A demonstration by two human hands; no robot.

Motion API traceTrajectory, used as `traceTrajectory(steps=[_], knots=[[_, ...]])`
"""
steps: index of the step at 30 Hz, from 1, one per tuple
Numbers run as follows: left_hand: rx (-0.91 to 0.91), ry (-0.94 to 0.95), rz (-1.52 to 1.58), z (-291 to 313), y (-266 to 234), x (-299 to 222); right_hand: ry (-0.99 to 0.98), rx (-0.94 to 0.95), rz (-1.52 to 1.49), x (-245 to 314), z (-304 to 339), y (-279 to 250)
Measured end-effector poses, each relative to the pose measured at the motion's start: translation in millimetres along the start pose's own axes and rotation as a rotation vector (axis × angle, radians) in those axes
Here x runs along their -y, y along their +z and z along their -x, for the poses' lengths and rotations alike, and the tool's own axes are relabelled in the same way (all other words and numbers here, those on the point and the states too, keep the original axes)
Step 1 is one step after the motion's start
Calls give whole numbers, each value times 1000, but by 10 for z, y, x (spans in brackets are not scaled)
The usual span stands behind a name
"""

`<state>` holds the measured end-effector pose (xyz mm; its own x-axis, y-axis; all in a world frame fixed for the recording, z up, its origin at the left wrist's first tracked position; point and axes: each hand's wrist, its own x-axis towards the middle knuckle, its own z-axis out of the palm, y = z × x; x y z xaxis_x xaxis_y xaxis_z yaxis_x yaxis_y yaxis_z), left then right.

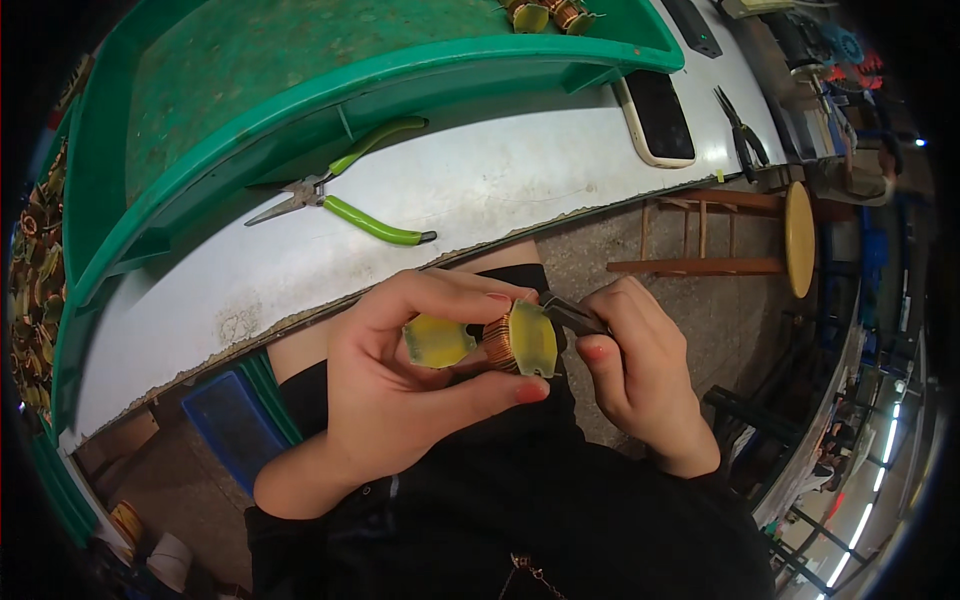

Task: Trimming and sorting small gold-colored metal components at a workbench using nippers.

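My left hand (395, 365) is closed around a copper-wound coil (500, 343) with a yellow-green end plate (533, 338), thumb below and fingers above. A second yellow-green plate (440, 342) shows inside the same hand; whether it belongs to another coil I cannot tell. My right hand (640, 360) is closed on a dark metal hand tool (575, 317) with a tapered end. Its tip meets the upper right edge of the coil's plate, and the handle is hidden in my palm. Both hands are above my lap, in front of the table edge.
On the white table (520, 150) lie green-handled needle-nose pliers (370, 220), a phone (660, 118) and dark pliers (742, 135). A large green tray (380, 68) holds copper coils (545, 15) at its far right. Many coils (40, 270) are heaped at far left. A wooden stool (798, 240) is beyond my right hand.
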<state>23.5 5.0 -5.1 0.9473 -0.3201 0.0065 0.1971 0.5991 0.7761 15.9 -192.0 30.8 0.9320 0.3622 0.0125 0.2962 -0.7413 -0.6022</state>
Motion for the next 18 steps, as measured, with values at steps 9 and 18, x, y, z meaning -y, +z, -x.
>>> traceTrajectory(steps=[9, 18], knots=[[53, 25, 0, 20, -12, -3, -33, 38, -11, 1, -21, -4], [76, 11, -49, -2, 3, -20, -82, 16, -19, -39, -32, 18]])
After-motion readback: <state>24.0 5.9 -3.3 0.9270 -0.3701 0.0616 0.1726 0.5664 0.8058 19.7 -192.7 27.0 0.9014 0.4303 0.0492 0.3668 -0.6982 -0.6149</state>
